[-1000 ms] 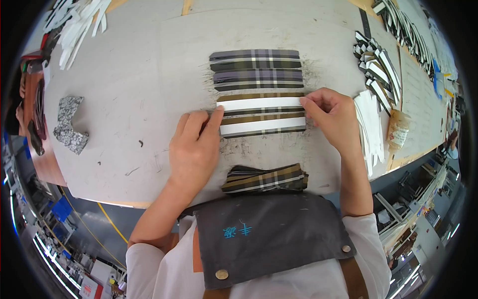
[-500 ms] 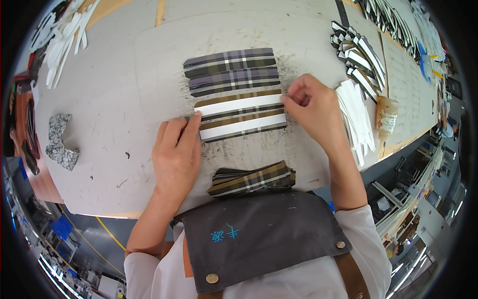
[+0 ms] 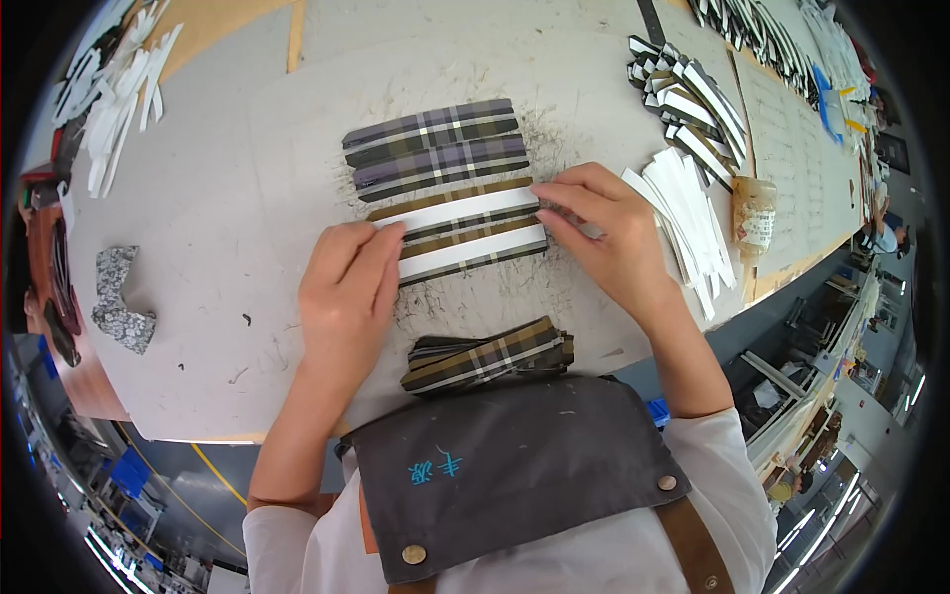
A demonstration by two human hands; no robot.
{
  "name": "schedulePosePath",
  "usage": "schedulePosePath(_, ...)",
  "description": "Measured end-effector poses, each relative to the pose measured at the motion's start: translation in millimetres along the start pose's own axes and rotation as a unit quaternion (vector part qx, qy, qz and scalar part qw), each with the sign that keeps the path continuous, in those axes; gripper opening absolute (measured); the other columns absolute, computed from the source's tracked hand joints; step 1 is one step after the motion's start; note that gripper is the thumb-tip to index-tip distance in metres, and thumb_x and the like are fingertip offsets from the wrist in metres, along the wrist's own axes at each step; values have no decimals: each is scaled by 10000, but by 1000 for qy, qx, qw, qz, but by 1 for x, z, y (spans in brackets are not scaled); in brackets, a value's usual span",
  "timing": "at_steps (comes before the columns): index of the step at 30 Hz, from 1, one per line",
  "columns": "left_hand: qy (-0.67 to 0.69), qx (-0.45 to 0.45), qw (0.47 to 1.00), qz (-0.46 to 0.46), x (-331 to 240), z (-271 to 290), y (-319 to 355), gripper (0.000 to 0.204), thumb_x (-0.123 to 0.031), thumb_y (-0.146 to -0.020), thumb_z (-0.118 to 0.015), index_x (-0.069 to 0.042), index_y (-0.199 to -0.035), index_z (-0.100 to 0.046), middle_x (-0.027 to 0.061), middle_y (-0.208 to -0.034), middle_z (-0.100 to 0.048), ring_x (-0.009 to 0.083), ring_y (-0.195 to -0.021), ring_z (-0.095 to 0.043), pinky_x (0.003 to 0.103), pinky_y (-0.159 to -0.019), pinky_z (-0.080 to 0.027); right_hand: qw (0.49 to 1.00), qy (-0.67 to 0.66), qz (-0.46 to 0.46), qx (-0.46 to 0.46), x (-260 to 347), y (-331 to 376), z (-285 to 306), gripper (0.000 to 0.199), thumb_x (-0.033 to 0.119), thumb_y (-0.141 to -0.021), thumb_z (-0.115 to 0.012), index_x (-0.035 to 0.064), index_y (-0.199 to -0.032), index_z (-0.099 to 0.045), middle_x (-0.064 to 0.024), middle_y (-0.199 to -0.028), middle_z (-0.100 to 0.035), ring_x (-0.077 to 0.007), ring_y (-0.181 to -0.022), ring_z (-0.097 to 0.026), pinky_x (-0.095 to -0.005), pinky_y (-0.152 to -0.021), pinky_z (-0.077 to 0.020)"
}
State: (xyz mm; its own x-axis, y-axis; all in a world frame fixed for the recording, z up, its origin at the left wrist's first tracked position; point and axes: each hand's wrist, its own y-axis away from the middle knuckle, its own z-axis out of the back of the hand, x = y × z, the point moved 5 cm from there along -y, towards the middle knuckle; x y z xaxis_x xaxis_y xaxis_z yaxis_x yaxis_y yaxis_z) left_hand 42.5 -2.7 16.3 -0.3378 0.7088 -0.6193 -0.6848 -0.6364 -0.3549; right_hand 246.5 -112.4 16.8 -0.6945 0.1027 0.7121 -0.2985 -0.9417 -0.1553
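Note:
Two brown plaid fabric strips (image 3: 465, 233) lie on the table, each with a white strip along it. My left hand (image 3: 346, 277) has its fingers pressed together at the left end of the upper white strip (image 3: 460, 209). At that strip's right end, my right hand (image 3: 614, 233) pinches the end, with thumb and index finger at its two edges. The lower white strip (image 3: 480, 253) lies flat, its left end beside my left fingers. Just beyond are purple-grey plaid strips (image 3: 440, 163), laid in rows. A stack of brown plaid strips (image 3: 485, 358) sits nearest me.
White strips (image 3: 683, 223) fan out right of my right hand, beside a bottle with brown stains (image 3: 754, 218). Farther back lies a heap of dark and white strips (image 3: 688, 104). A grey patterned cloth piece (image 3: 124, 297) is at left; more white strips (image 3: 124, 109) lie far left.
My right index finger and thumb have come down onto the right end of the upper white strip. My left fingertips have shifted slightly inward over its left end. The whole view has shifted slightly.

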Motion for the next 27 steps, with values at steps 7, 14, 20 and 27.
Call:
schedulePosePath(7, 5, 26, 998, -48, 3, -19, -9, 136, 53, -791, -710, 15, -921, -697, 92, -884, -607, 195, -711, -594, 290, -588, -474, 999, 22, 7, -22, -6, 6, 0, 197, -52, -740, -715, 16, -925, -707, -94, -897, -639, -244, -770, -628, -313, -638, -516)
schedulePosePath(14, 66, 1, 996, 54, 7, -7, -5, 142, 76, -791, -692, 5, -914, -684, 79, -886, -594, 179, -671, -585, 271, -556, -474, 980, 150, -122, 49, -33, 25, 66, 200, -56, -743, -685, 21, -928, -672, -87, -938, -605, -234, -815, -611, -321, -661, -498)
schedulePosePath(20, 100, 24, 994, 38, -11, -10, -7, 144, 82, -792, -682, 7, -915, -680, 85, -888, -591, 183, -664, -583, 268, -552, -471, 976, 161, -89, 113, -30, 23, 63, 162, -38, -726, -692, 24, -849, -606, -101, -902, -574, -284, -866, -585, -364, -727, -487)
schedulePosePath(27, 290, 163, 938, 98, -47, -51, -8, 97, 0, -820, -684, 10, -907, -641, 113, -844, -610, 247, -677, -616, 343, -562, -480, 989, 22, 14, 146, 17, 10, 21, 206, -57, -709, -703, 42, -851, -591, -82, -919, -607, -284, -883, -581, -360, -791, -461)
